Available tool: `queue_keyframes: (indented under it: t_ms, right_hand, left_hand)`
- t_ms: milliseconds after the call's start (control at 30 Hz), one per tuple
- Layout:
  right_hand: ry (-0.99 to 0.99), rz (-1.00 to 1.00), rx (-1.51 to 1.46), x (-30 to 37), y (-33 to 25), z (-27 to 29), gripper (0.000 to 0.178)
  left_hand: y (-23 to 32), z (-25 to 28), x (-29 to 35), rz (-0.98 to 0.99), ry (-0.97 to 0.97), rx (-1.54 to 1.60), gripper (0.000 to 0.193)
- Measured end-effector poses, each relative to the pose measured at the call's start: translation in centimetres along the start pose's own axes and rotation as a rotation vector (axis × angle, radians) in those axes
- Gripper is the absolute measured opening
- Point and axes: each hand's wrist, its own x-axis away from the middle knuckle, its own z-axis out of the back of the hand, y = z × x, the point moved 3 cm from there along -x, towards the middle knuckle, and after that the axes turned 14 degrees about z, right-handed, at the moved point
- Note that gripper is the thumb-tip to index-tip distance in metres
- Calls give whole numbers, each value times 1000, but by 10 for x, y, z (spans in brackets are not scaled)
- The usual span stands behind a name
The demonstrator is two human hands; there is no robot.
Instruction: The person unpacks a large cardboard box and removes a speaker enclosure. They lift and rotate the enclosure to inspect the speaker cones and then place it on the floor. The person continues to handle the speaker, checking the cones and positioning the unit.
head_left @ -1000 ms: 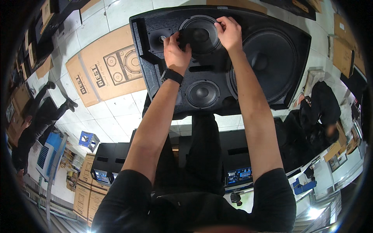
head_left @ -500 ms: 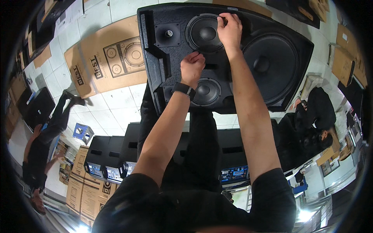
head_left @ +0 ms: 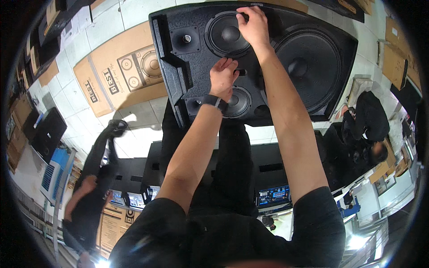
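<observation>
A large black speaker cabinet [head_left: 196, 67] lies face up before me, with its drivers showing. My right hand [head_left: 254, 27] is at the upper right rim of the upper round driver [head_left: 216, 38], its fingers curled and thumb bent in. At that driver's lower edge is my left hand [head_left: 223, 77], wearing a dark wristband, with its fingertips pinched together. Whatever either hand grips is too small or hidden to make out. Below my left wrist sits a smaller driver [head_left: 239, 102], partly covered. The big woofer [head_left: 304, 69] fills the cabinet's right side, and a square horn [head_left: 187, 39] is at upper left.
A flat printed carton [head_left: 123, 96] lies on the tiled floor to the left. Black cabinets with blue-lit panels [head_left: 274, 194] stand behind my legs. One person [head_left: 89, 196] walks at the left; another [head_left: 371, 116] crouches at the right. A blue-white slatted unit [head_left: 55, 174] stands far left.
The cabinet appears slightly farther up and left in view. Both hands stay near the upper driver's rim. The person at left has moved rightward, nearer to me, in front of the stacked cartons.
</observation>
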Motion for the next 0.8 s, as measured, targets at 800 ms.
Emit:
queue_keyframes:
  t_ms: [800]
  right_hand:
    - [582, -1035, -286, 134, -108, -22, 55]
  left_hand:
    - [173, -105, -44, -1251, 110, -1991, 23]
